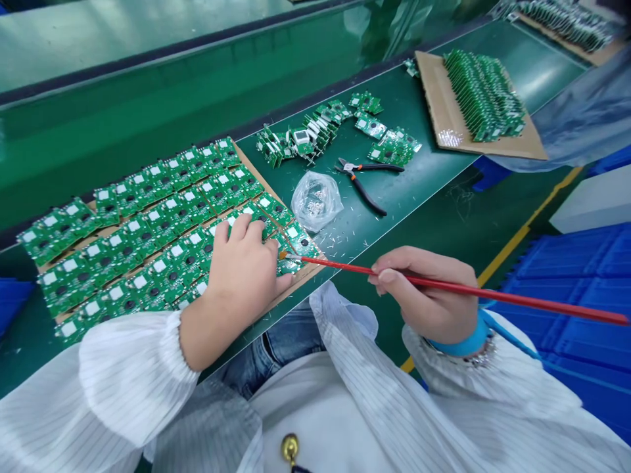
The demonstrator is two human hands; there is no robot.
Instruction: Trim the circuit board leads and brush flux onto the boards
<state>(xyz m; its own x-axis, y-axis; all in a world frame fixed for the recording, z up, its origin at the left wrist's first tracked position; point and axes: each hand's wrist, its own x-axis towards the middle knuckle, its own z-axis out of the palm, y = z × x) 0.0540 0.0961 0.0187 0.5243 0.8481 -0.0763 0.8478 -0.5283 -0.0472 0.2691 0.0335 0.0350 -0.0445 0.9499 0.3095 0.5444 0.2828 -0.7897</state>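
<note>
The left hand (241,266) lay flat on light, stiff circuit boards (300,240), best held by their edges, while the right hand (424,295) pinched a red brush (444,284).

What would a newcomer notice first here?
Rows of green circuit boards fill the left of the view, with the left hand resting on them. The right hand holds a long red stick, its tip at the boards. Farther off lie black-handled cutters, a clear plastic bag and stacked boards on cardboard.
</note>
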